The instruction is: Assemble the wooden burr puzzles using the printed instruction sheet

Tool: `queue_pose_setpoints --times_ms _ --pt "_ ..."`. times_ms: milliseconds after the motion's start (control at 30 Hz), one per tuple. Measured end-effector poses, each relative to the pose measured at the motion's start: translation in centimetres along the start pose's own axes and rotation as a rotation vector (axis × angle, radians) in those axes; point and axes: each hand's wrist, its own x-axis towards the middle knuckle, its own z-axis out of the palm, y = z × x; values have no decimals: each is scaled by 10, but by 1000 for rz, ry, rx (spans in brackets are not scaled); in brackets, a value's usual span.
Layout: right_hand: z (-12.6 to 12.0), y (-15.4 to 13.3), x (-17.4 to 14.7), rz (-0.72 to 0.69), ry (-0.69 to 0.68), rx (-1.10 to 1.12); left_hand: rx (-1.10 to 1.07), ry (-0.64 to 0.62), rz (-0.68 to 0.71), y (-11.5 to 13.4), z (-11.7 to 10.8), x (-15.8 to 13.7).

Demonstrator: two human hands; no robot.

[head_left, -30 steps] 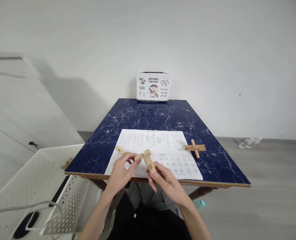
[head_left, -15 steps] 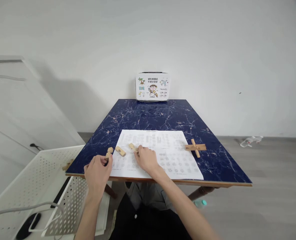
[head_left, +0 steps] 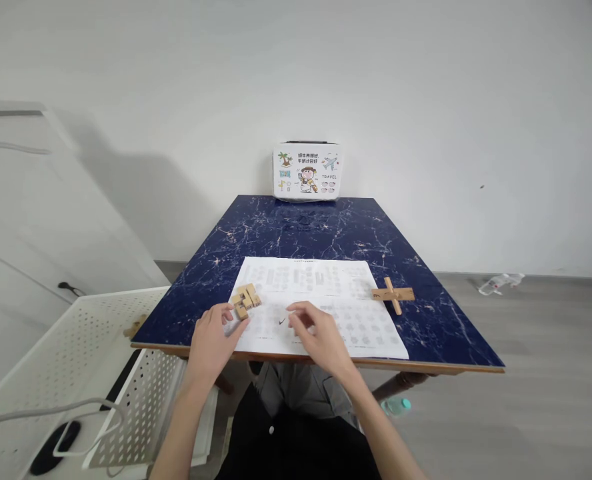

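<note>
Several notched wooden puzzle blocks (head_left: 247, 301) sit close together on the left part of a printed white paper sheet (head_left: 326, 280). My left hand (head_left: 215, 337) is at their near left side, thumb and fingers apart; its fingertips are at the blocks' edge, and I cannot tell whether they touch. Over the middle of the sheet is my right hand (head_left: 321, 333), fingers curved and apart, holding nothing. Left of its fingertips, a small black tick-shaped mark (head_left: 282, 321) shows on the paper.
A wooden cross-shaped piece (head_left: 393, 294) lies at the sheet's right edge on the blue marbled table (head_left: 301, 233). A white cartoon-printed case (head_left: 307, 172) stands at the back against the wall. Left of the table is a white perforated basket (head_left: 141, 407); a bottle (head_left: 396, 406) is on the floor.
The separate wooden blocks have been brought together into one cluster on the sheet. My left hand moved right with its piece; my right hand let go and drew back to the right.
</note>
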Motion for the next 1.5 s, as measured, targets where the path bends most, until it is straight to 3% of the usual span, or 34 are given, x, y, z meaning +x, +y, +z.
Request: queue_pose_setpoints --times_ms 167,333,433,567,800,933,1133,1500 --pt "-54 30 -20 100 129 -13 -36 -80 -13 -1 5 18" --pt "-77 56 -23 128 206 -63 -128 -10 -18 -10 17 29" --pt "-80 60 -24 115 184 -86 -221 22 13 -14 19 30" --pt "-80 60 -25 130 212 -20 -220 -29 46 -12 13 28" --pt "-77 54 -24 93 547 229 -189 -12 47 -1 8 27" --pt "-77 58 -22 119 641 249 -168 -9 48 -1 9 26" --pt "-80 62 -18 187 637 299 -118 -7 40 -1 10 26" --pt "-76 70 -18 160 670 297 -115 34 7 -4 13 25"
